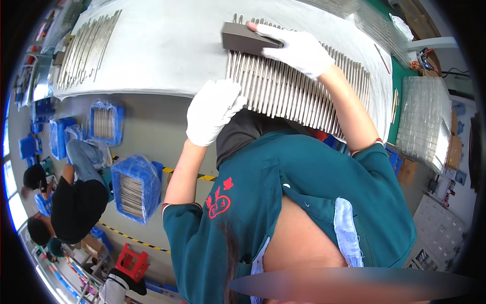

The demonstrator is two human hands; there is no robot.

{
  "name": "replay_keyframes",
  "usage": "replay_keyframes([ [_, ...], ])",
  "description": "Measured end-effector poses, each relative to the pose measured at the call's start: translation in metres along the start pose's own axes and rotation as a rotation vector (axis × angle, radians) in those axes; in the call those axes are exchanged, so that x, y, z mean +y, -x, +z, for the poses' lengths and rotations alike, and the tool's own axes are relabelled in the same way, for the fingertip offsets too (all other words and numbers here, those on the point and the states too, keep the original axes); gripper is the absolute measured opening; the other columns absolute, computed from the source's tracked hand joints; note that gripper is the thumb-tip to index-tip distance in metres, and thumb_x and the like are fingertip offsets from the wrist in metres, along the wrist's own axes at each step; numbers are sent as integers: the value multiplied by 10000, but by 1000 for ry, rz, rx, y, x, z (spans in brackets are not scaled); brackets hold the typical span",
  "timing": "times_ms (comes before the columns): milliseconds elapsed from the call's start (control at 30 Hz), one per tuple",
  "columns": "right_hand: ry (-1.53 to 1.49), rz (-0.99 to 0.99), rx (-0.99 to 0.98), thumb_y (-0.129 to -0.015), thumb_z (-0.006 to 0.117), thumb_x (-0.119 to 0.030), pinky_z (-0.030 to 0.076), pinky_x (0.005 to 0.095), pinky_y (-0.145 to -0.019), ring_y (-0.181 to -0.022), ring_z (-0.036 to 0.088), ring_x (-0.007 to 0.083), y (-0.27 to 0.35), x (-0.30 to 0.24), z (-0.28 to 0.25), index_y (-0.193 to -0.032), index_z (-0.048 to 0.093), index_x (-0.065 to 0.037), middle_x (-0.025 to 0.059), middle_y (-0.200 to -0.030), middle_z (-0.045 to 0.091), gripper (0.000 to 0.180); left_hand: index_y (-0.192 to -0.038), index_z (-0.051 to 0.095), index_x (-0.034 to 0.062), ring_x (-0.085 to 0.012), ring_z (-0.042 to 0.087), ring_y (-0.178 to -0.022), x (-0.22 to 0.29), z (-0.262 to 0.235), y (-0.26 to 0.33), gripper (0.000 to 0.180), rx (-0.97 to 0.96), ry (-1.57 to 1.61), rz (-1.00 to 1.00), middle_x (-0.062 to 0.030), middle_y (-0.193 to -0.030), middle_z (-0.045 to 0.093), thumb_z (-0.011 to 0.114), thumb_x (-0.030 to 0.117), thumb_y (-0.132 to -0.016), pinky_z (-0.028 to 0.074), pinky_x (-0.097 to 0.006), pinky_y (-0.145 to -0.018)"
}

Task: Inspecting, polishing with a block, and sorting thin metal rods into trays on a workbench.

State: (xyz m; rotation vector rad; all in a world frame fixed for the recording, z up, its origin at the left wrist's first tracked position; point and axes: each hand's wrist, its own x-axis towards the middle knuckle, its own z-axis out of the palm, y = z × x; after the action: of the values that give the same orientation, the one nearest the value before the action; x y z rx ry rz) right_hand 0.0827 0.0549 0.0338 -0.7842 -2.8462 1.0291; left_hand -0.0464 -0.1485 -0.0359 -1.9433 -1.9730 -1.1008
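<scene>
Floor, left side: two blue crates (pixel 153 180) lined with clear plastic (pixel 144 164), both filled with metal rods (pixel 131 197). White table (pixel 157 48): grey block (pixel 243 40) gripped by gloved right hand (pixel 298 53) across rod row (pixel 286 91); left hand (pixel 212 109) curled at near ends, grip cannot be told.

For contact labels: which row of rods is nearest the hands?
The wide row at right, partly under the grey block; the far-left row lies well away.
</scene>
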Motion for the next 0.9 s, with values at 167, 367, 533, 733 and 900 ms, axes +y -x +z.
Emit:
replay_keyframes([
  [167,38,-128,-30,-840,572,-338,434,305,-894,-1059,579,230,-4,7,-7,-1312,463,-270,86,-1232,561,489,-867,630,88,-233,564,-674,-2,8,4,242,131,12,39,-72,-798,618,748,100,-656,475,-309,-596],
  [367,44,-193,76,-824,601,-342,441,304,-888,-1050,588,222,-4,10,2,-1294,486,-274,111,-1187,578,489,-878,634,71,-228,587,-712,5,6,5,262,74,69,-54,-73,-804,622,748,55,-643,487,-297,-621],
  [533,41,-49,36,-816,615,-352,426,295,-917,-1076,574,239,16,12,-9,-1302,477,-266,98,-1191,581,512,-888,629,65,-225,580,-693,3,11,7,274,152,81,-37,-75,-811,620,734,24,-638,479,-292,-613],
  [733,-21,13,278,-800,629,-360,447,304,-807,-777,572,226,56,45,-19,-1319,453,-302,105,-1156,601,551,-838,618,76,-245,544,-650,4,4,-1,185,18,45,-59,-67,-755,591,716,152,-700,461,-320,-588],
  [900,-15,62,300,-802,625,-354,430,317,-874,-915,596,259,70,60,-14,-1320,452,-295,106,-1193,583,549,-838,621,74,-246,538,-649,2,0,-2,181,-10,41,-60,-66,-747,595,712,164,-711,451,-322,-592],
])
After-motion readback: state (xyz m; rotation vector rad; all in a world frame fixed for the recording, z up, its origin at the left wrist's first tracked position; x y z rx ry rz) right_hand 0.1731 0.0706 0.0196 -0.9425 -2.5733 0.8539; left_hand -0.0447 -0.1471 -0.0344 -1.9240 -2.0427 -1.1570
